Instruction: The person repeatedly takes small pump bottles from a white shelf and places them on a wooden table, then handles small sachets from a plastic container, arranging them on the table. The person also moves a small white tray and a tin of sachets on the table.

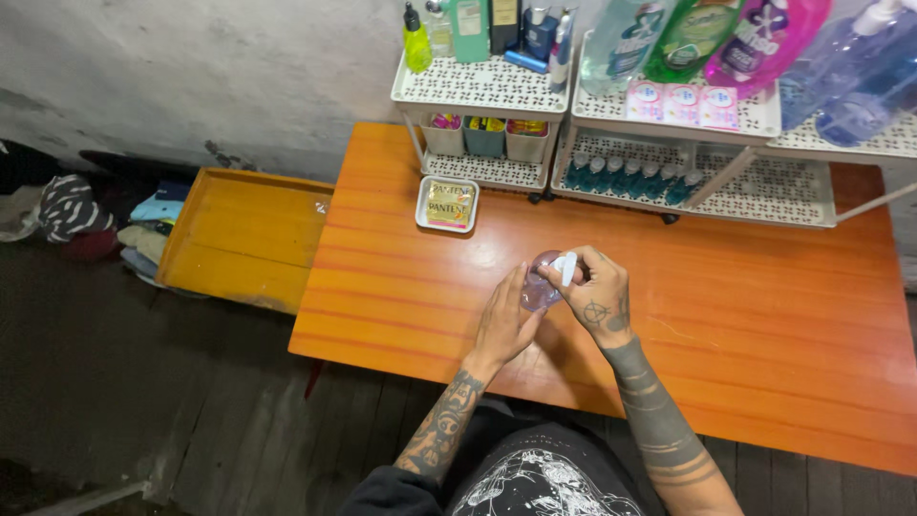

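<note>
Nearest you, your left hand (503, 320) lies flat-fingered against the left side of a small clear bottle (541, 285) with a lilac tint, cupping it from about eight o'clock. Your right hand (599, 298) comes in from four o'clock, fingers curled over the bottle's white cap (567, 268) and pinching it from above. The bottle sits between the two palms, held just over the orange wooden table (745, 315), near the middle of its near half. Whether its base touches the tabletop cannot be told.

Beyond the hands, at eleven o'clock, a small white square tray (447, 204) rests on the table with gold sachets inside it.

Farther on at twelve o'clock, a white perforated rack (482, 91) stands at the table's far edge; its lower shelf carries three small bins (485, 137) of bright packets, and its top shelf holds upright bottles, among them a yellow-green one (416, 43). At one o'clock a second, wider white rack (764, 191) stands just beside the first; a row of small teal bottles (626, 177) lines its lower shelf, and large refill pouches (697, 38) in blue, green and pink lean on its top.

Away at nine o'clock, a yellow wooden bench (244, 234) stands beside the table, with folded cloths (153, 229) heaped past its far end on the dark floor.
</note>
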